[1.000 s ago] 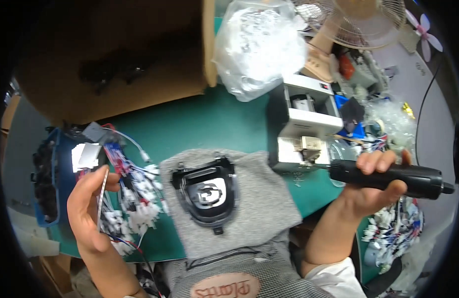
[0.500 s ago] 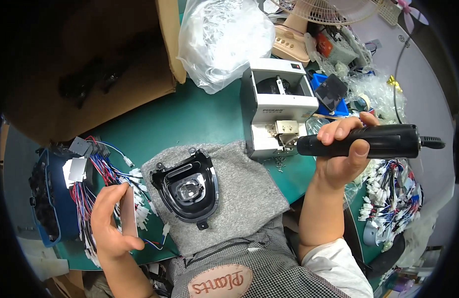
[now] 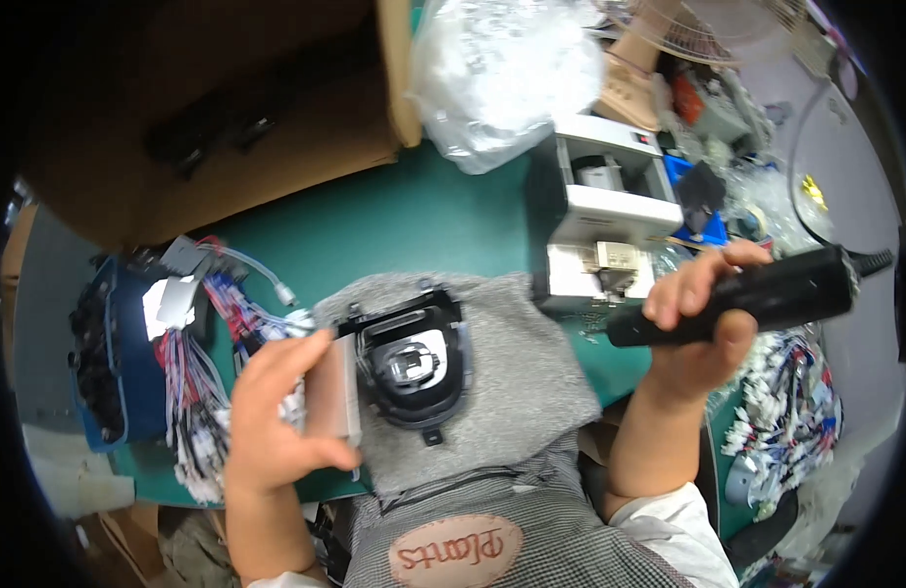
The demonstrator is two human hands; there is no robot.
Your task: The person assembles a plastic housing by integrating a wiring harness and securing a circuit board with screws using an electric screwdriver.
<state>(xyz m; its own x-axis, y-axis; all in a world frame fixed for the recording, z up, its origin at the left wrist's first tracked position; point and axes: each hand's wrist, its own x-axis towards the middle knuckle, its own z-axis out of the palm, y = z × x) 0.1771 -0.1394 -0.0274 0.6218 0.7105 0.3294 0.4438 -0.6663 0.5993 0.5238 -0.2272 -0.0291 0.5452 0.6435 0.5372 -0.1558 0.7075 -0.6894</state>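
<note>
My left hand (image 3: 272, 416) grips a thin, clear rectangular plate (image 3: 333, 392) by its edges, between thumb and fingers. That plate is at the left side of a black lamp housing (image 3: 451, 390) with a round lens in its middle; whether the two touch I cannot tell. Under the housing lies a folded grey cloth (image 3: 527, 382). My right hand (image 3: 703, 309) is wrapped round a black corded electric screwdriver (image 3: 801, 292), raised and nearly level. Its front end points left, just in front of a white screw feeder (image 3: 620, 211); no bit can be made out.
A cardboard box (image 3: 326, 181) fills the far left. Wire harnesses (image 3: 183, 392) and a blue bin (image 3: 129, 421) lie on the left; more harnesses (image 3: 786, 421) are at the right. Behind the feeder stand a plastic bag (image 3: 507, 78) and a fan (image 3: 708, 29).
My left hand has brought the clear plate rightward to the lamp housing. The screwdriver has dropped slightly in the picture, and the whole view has shifted.
</note>
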